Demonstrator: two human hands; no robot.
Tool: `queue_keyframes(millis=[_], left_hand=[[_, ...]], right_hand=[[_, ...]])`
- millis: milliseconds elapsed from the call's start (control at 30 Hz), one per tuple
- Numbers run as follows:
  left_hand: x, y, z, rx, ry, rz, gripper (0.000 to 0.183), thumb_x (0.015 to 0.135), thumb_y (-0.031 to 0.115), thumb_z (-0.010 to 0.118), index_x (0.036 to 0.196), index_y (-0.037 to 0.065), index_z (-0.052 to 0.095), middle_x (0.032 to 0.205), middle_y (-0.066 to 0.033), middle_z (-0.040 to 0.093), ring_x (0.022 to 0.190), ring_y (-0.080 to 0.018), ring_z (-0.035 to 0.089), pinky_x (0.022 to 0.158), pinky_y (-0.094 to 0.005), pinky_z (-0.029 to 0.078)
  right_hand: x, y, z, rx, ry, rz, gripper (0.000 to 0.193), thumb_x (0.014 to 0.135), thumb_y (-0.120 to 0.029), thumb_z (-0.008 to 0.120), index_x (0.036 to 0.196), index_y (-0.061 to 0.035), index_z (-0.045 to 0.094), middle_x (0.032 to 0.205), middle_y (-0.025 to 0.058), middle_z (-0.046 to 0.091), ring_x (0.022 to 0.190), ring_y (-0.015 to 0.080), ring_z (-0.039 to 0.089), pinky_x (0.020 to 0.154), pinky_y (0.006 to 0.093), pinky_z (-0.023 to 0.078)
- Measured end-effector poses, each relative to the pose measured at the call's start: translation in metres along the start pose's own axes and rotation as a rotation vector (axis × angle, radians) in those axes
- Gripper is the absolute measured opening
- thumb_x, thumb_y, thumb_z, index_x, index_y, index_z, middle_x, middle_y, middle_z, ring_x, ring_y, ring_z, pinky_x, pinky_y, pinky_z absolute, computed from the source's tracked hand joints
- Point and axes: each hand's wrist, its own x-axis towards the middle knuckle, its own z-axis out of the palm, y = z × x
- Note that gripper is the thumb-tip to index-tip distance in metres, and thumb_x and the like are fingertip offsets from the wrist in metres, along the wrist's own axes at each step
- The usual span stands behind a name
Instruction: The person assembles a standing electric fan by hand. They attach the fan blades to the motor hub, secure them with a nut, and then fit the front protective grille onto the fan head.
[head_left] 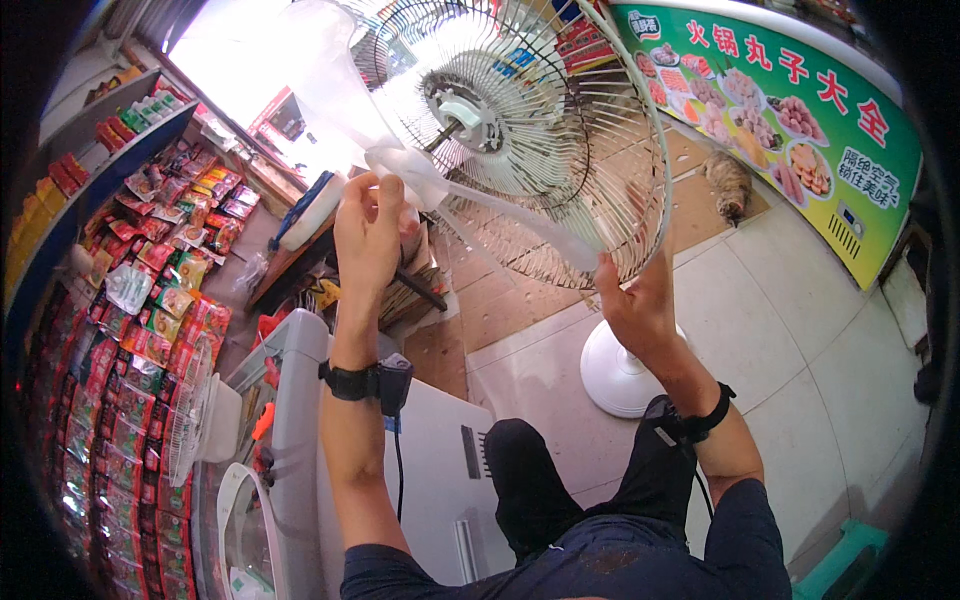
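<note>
Fingers [372, 205] grip fan blade [440, 190]; cat [730, 185] nearby.

Pale tiled floor [800, 330] below the right hand [635, 305], bearing a round white fan base [615, 375] just beneath it; beyond, flattened cardboard [700, 200] with a cat [730, 185].

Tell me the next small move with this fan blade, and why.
Probably slide the translucent fan blade along the motor shaft toward its end. The left hand grips the blade hub just in front of the shaft, and the right hand steadies the rear wire guard, so the fan looks braced.
</note>
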Motion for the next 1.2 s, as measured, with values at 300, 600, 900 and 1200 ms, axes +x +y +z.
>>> queue_keyframes(millis=[300, 600, 900, 1200], left_hand=[[-0.016, 0.033, -0.002, 0.550, 0.200, 0.654, 0.093, 0.080, 0.026, 0.093, 0.155, 0.004, 0.043, 0.149, -0.0161, 0.046, 0.123, -0.0275, 0.059, 0.093, -0.0391, 0.054], [-0.005, 0.040, 0.004, 0.495, 0.157, 0.578, 0.087, 0.073, 0.020, 0.096, 0.147, 0.004, 0.053, 0.136, -0.0148, 0.063, 0.115, -0.0264, 0.065, 0.089, -0.0384, 0.056], [-0.001, 0.030, 0.008, 0.350, 0.139, 0.607, 0.077, 0.072, 0.014, 0.096, 0.138, 0.005, 0.058, 0.141, -0.0177, 0.056, 0.120, -0.0286, 0.063, 0.092, -0.0379, 0.058], [-0.016, 0.028, 0.001, 0.363, 0.172, 0.635, 0.077, 0.068, 0.006, 0.091, 0.138, 0.006, 0.058, 0.144, -0.0149, 0.052, 0.127, -0.0265, 0.060, 0.096, -0.0371, 0.057]], right_hand=[[-0.067, -0.012, 0.000, 0.504, 0.000, 0.380, 0.057, 0.091, -0.004, 0.077, 0.138, -0.0009, 0.045, 0.115, 0.0056, 0.052, 0.100, 0.0154, 0.050, 0.089, 0.0337, 0.044], [-0.034, 0.006, 0.042, 0.533, -0.079, 0.461, 0.052, 0.096, -0.006, 0.076, 0.142, -0.0010, 0.052, 0.126, 0.0093, 0.065, 0.110, 0.0156, 0.063, 0.096, 0.0326, 0.052], [-0.029, 0.021, 0.057, 0.394, 0.023, 0.381, 0.024, 0.103, -0.011, 0.058, 0.117, 0.0054, 0.069, 0.101, 0.0185, 0.076, 0.089, 0.0285, 0.072, 0.082, 0.0424, 0.056], [-0.035, 0.021, 0.057, 0.310, 0.039, 0.391, 0.019, 0.102, -0.008, 0.057, 0.109, 0.0057, 0.068, 0.096, 0.0237, 0.072, 0.089, 0.0362, 0.071, 0.080, 0.0449, 0.054]])
